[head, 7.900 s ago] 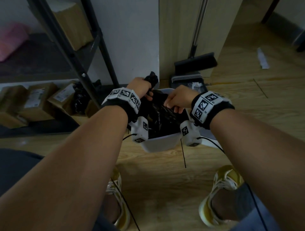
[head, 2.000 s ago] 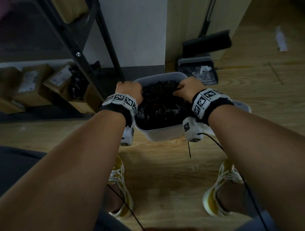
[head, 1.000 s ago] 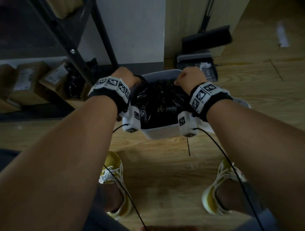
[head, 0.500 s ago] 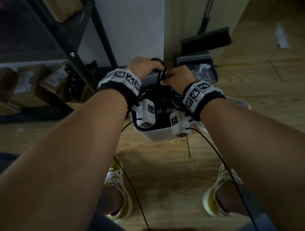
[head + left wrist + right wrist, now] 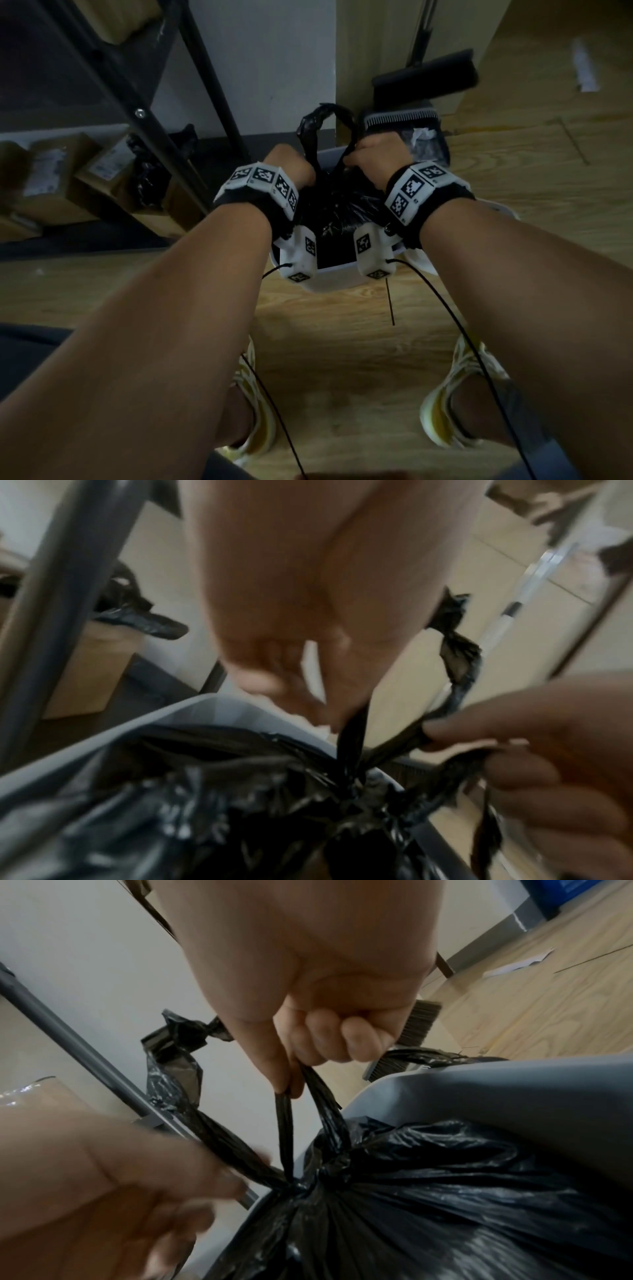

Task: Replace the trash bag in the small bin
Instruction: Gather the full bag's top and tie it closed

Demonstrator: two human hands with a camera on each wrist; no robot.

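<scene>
A small white bin [image 5: 335,284] stands on the wood floor between my feet, and a full black trash bag [image 5: 346,212] sits in it. The bag's mouth is gathered to a neck [image 5: 304,1185] with twisted handle strips [image 5: 325,116] looping up above it. My left hand [image 5: 291,168] pinches one strip [image 5: 349,723] between thumb and fingers. My right hand [image 5: 373,154] has its fingers [image 5: 329,1039] curled round the other strips [image 5: 308,1093]. Both hands are close together over the bin's far rim [image 5: 514,1091].
A black metal rack leg [image 5: 147,113] slants down just left of the bin, with cardboard boxes [image 5: 61,171] and another black bag [image 5: 154,161] under it. A dustpan and brush [image 5: 411,113] lean against the wall behind the bin. A white lid [image 5: 500,212] lies at the right.
A second ago my hands were apart at the bin's two sides. They have come together over the middle, gathered the bag's mouth and pulled its handle strips up into a loop.
</scene>
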